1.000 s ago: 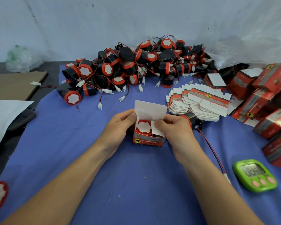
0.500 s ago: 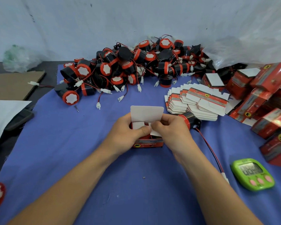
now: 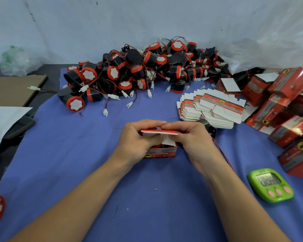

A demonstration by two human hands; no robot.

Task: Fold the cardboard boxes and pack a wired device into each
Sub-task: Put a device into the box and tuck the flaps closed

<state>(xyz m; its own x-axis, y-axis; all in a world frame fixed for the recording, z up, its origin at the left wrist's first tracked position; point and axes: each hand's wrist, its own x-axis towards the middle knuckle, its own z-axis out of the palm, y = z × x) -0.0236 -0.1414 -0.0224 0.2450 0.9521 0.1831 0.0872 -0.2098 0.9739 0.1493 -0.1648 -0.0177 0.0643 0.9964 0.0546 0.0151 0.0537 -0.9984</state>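
The left hand point(image 3: 138, 139) and right hand point(image 3: 193, 139) each pinched the top flap point(image 3: 159, 131), held roughly level over the red box point(image 3: 162, 153), thumbs seemingly underneath.

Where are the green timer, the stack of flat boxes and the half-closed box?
green timer point(image 3: 269, 184): head view, front face by the display.
stack of flat boxes point(image 3: 215, 110): head view, white flap of the top sheet.
box point(image 3: 162, 153): head view, red front panel.

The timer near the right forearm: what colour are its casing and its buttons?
The timer has a green casing and pink buttons; head view.
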